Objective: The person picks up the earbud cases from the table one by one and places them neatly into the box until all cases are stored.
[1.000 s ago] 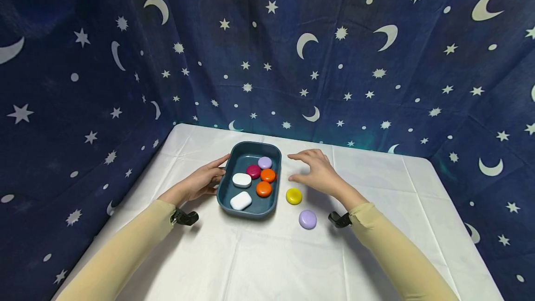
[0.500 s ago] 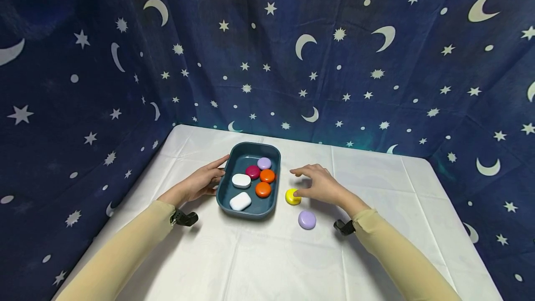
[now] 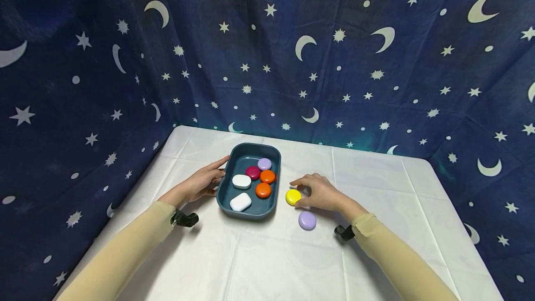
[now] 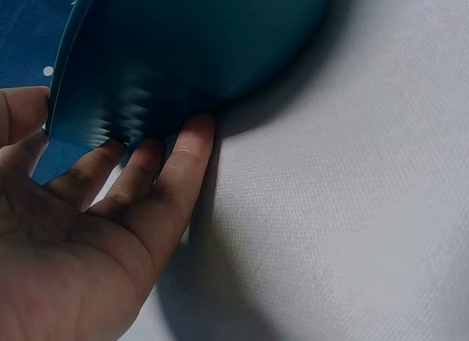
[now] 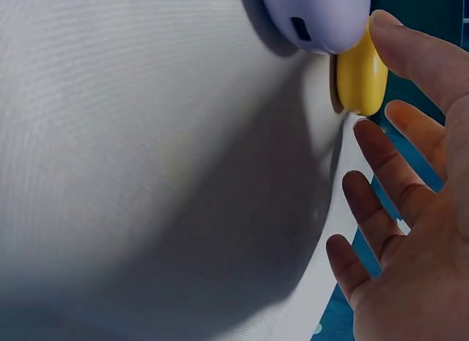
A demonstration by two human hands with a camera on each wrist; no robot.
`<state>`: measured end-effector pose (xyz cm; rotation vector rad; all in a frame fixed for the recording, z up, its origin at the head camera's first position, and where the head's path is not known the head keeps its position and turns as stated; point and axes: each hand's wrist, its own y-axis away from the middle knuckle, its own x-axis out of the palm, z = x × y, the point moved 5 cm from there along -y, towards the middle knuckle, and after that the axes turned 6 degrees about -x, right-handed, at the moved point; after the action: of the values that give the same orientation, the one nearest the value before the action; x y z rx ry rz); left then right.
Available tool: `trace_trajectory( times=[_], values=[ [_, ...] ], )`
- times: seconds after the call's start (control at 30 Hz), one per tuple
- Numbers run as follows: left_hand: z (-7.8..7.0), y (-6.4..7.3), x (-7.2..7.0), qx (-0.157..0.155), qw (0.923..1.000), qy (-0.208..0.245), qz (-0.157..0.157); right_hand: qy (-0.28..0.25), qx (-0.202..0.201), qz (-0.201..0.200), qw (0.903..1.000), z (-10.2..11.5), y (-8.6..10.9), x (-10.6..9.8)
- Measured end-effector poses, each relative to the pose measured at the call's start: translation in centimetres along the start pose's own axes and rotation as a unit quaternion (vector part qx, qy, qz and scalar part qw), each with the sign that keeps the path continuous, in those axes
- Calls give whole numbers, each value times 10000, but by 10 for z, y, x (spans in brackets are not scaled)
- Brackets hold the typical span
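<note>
My left hand [image 3: 199, 182] rests at the left side of a dark teal rectangular tub [image 3: 249, 216], fingertips [image 4: 196, 132] against its outer wall. Beside the tub's right wall, my right hand [image 3: 321, 193] is spread around a yellow glossy round piece [image 3: 293, 197] on the table. Its thumb [image 5: 418, 55] overlaps the yellow piece in the right wrist view, and its other fingers lie apart from it. Closer to the front sits a lilac round piece [image 3: 307, 220], which shows a small dark slot in its side [image 5: 315, 15].
Inside the tub lie two white rounded blocks [image 3: 241, 181], two orange round pieces [image 3: 263, 190], a crimson one [image 3: 252, 173] and a lilac one [image 3: 264, 164]. A white cloth [image 3: 267, 264] covers the table. Dark blue star-and-moon curtains [image 3: 267, 41] hang behind and at the sides.
My right hand has come down and toward me, from above the yellow piece to around it. The left hand, tub and loose pieces stay where they were.
</note>
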<state>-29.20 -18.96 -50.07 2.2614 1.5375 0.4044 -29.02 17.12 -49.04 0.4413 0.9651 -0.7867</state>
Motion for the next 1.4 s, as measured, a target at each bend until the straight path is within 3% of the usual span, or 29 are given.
trace_trajectory(
  times=[0.9,1.4],
  values=[
    [0,1,2,-12,10000,3,-10,41,413,241,9989,-6,-2,12],
    [1,-1,0,-37,10000,21,-9,-79,250,124,9996,-4,-3,10]
  ],
)
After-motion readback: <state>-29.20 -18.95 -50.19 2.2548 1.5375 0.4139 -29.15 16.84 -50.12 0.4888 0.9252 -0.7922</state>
